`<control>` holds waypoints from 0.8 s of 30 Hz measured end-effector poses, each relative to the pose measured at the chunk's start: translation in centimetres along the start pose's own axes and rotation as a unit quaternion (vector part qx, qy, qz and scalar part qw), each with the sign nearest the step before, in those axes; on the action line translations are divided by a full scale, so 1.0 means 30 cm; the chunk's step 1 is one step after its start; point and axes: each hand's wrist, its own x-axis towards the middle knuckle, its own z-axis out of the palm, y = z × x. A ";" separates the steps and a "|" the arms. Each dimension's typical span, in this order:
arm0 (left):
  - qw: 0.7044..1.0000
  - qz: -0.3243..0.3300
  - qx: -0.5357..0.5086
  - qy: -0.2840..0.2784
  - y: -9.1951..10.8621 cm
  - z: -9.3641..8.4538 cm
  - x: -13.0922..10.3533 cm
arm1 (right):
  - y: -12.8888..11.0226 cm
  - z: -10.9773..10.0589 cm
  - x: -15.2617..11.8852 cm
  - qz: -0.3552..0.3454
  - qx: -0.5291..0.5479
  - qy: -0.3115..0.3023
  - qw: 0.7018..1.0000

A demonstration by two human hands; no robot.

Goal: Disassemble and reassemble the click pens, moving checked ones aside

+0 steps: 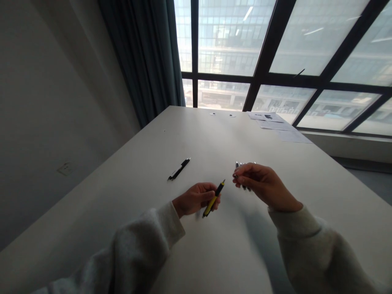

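My left hand (pixel 200 198) is closed round a yellow and black pen (pixel 213 199), tilted with its pointed tip up and to the right. To the right of that tip, my right hand (pixel 255 179) pinches a tiny dark piece (pixel 235 176) between thumb and fingertips; what it is cannot be made out. Behind and beneath my right hand, several pens (pixel 237 164) lie side by side on the white table (pixel 202 143), mostly hidden by the hand. Two dark pens (pixel 179 169) lie close together to the left, beyond my left hand.
Sheets of paper (pixel 275 122) lie at the table's far right corner. Two small white pieces (pixel 232 116) are near the far edge. A dark curtain (pixel 147 53) and a wall with a socket (pixel 65 168) stand at the left, large windows behind the table.
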 end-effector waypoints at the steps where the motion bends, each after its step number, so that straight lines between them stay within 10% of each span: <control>1: 1.000 0.001 -0.004 0.000 0.008 0.011 0.006 | -0.003 0.000 -0.001 -0.008 -0.004 0.010 1.000; 8: 1.000 -0.009 0.012 0.006 0.082 0.102 0.025 | -0.079 -0.004 -0.023 -0.038 -0.007 0.056 0.998; 24: 0.996 -0.007 0.088 -0.032 0.137 0.155 -0.016 | -0.171 0.004 -0.066 -0.010 -0.111 -0.042 0.993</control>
